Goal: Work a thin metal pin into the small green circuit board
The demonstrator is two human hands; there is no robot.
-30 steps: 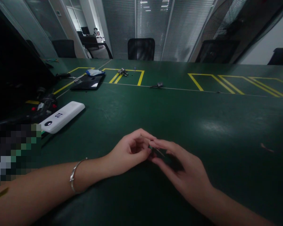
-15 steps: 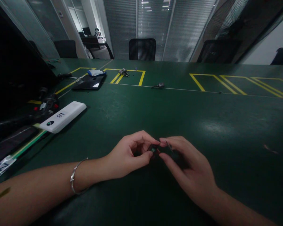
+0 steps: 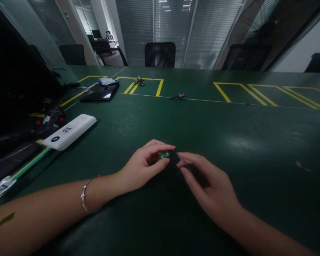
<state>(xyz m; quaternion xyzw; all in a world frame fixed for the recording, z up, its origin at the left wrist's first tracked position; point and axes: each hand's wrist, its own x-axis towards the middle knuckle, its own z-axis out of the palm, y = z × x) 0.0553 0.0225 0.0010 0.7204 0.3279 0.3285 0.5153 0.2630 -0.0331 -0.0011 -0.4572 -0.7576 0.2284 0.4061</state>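
My left hand [image 3: 142, 167] rests on the green table mat [image 3: 229, 142] and pinches a small green part [image 3: 165, 155] between thumb and forefinger. A silver bracelet [image 3: 84, 195] circles that wrist. My right hand [image 3: 208, 186] lies just to the right, fingertips meeting the left hand's, holding a thin dark metal piece [image 3: 181, 159] that points at the green part. What the thin piece is I cannot make out in the dim light.
A white power bank [image 3: 69, 131] lies at the left, with dark tools [image 3: 49, 117] and cables beyond it. A black tablet [image 3: 99, 92] and a blue-white cloth [image 3: 106, 81] sit farther back, with small metal parts [image 3: 139, 81] and another [image 3: 178, 95] near yellow floor-tape boxes [image 3: 146, 86]. Chairs line the far edge.
Both hands slid a little away from me across the mat. The green part now shows clearly between the left fingertips, and the right hand's thin piece has separated slightly from it.
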